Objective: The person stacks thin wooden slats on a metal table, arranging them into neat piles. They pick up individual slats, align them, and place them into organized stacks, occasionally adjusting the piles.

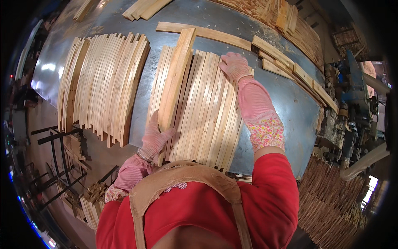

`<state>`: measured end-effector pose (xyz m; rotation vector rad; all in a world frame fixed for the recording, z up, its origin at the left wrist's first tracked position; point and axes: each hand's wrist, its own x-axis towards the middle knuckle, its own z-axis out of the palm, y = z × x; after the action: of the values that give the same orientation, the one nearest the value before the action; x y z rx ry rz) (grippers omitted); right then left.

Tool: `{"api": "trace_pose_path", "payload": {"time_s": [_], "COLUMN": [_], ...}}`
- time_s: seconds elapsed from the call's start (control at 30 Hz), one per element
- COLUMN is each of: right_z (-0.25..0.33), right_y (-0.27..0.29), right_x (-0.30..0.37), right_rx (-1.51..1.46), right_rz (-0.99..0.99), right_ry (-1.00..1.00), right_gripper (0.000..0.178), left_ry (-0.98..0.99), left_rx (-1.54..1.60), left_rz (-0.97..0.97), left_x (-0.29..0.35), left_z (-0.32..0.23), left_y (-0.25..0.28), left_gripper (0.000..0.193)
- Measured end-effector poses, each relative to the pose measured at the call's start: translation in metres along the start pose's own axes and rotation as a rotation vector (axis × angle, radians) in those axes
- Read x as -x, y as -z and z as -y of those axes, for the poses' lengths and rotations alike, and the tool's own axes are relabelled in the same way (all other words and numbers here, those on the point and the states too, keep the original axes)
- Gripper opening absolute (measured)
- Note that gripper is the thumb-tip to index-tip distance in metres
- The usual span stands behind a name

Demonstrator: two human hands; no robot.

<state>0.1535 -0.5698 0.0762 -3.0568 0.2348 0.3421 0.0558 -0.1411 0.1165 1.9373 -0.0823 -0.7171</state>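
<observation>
A row of pale wooden slats point(203, 108) lies side by side on the metal table in front of me. Across its left part, a thicker wooden board point(179, 70) rests on top, reaching past the slats' far ends. My left hand point(156, 137), in a pink glove, is closed around the near end of that board, thumb on its left side. At the far right corner of the row, my right hand point(235, 65) bends its gloved fingers over the slats' ends; the fingertips are partly hidden.
Another row of slats point(103, 83) lies to the left on the metal table point(286, 108). Long wooden strips point(207, 33) form a border beyond and to the right. Blue machinery point(355, 89) with a hose stands at the right. A black metal frame point(62, 153) is at the lower left.
</observation>
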Motion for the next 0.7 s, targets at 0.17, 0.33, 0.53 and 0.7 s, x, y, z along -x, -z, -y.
{"api": "trace_pose_path", "payload": {"time_s": [0.17, 0.33, 0.53, 0.7], "right_z": [0.005, 0.013, -0.025, 0.0], "right_y": [0.034, 0.047, 0.044, 0.065], "right_x": [-0.012, -0.02, -0.014, 0.026], "right_rx": [0.059, 0.019, 0.087, -0.924], "right_rz": [0.278, 0.319, -0.067, -0.269], "right_ry": [-0.02, -0.053, 0.255, 0.102], "right_gripper": [0.047, 0.052, 0.038, 0.035], "left_ry": [0.041, -0.055, 0.04, -0.023], "left_rx": [0.066, 0.115, 0.035, 0.154], "left_rz": [0.005, -0.072, -0.101, -0.196], "left_x": [0.007, 0.011, 0.034, 0.051], "left_z": [0.01, 0.028, 0.002, 0.038], "left_y": [-0.006, -0.008, 0.008, 0.024], "left_gripper": [0.094, 0.089, 0.078, 0.077]}}
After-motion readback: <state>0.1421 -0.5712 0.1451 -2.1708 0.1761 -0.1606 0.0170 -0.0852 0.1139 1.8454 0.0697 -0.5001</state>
